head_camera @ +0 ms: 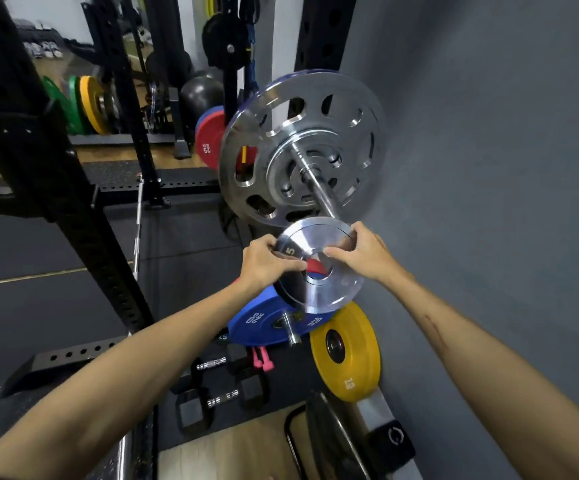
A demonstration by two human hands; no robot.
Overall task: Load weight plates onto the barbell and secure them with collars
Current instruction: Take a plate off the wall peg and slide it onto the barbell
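A small silver weight plate (pixel 319 268) marked 5 is held in front of the barbell sleeve (pixel 321 194), just past the sleeve's near end. My left hand (pixel 265 263) grips its left rim, and my right hand (pixel 362 252) grips its upper right rim. Its centre hole is not on the sleeve. On the sleeve sit a large chrome plate (pixel 301 147) with cut-out holes and a smaller chrome plate against it. A blue rim shows behind the large plate. No collar is visible on the sleeve.
A blue 20 plate (pixel 256 323) and a yellow 15 plate (pixel 346 351) lean below by the grey wall (pixel 488 168). Black dumbbells (pixel 218 393) lie on the floor. The black rack upright (pixel 56 168) stands at left; a red 25 plate (pixel 210 140) is stored behind.
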